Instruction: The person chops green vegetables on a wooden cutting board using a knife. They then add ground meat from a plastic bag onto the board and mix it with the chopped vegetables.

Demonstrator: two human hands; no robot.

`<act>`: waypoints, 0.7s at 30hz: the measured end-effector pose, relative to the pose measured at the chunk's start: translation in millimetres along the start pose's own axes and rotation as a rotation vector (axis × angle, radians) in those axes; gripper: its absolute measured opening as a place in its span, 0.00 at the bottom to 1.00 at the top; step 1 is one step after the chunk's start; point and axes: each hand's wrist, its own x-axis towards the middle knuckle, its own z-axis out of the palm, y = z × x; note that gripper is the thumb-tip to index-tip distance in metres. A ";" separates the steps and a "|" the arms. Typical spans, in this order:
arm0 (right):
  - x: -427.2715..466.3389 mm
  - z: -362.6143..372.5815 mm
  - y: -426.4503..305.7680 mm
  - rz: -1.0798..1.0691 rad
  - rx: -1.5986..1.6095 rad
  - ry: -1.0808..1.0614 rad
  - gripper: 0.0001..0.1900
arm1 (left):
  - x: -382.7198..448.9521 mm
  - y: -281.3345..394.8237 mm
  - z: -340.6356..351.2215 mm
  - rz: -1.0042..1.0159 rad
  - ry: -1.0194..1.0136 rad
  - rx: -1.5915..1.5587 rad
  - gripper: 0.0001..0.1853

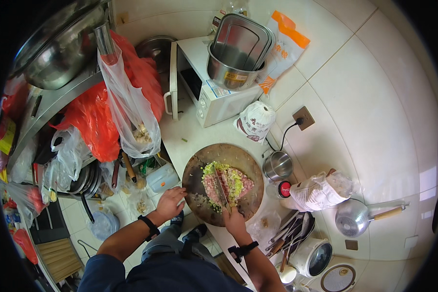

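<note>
A round wooden chopping block (200,157) sits on the counter before me. Pink minced meat (245,181) is heaped on it, mixed with chopped pale-green vegetable (237,184). My right hand (234,219) grips the handle of a kitchen knife (220,186), whose blade stands on edge in the middle of the heap. My left hand (171,202) rests at the left rim of the block with its fingers a little apart, holding nothing. Part of the heap behind the blade is hidden.
A white microwave oven (230,106) with its door ajar carries a steel pot (228,75). Right of the block are a steel cup (278,166), a red-lidded jar (284,189) and assorted utensils (295,228). Plastic bags (131,98) hang at the left beside a shelf.
</note>
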 end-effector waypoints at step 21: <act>8.3 1.1 15.7 -0.017 0.131 0.136 0.23 | 27.2 22.0 38.8 -0.250 -0.708 0.545 0.58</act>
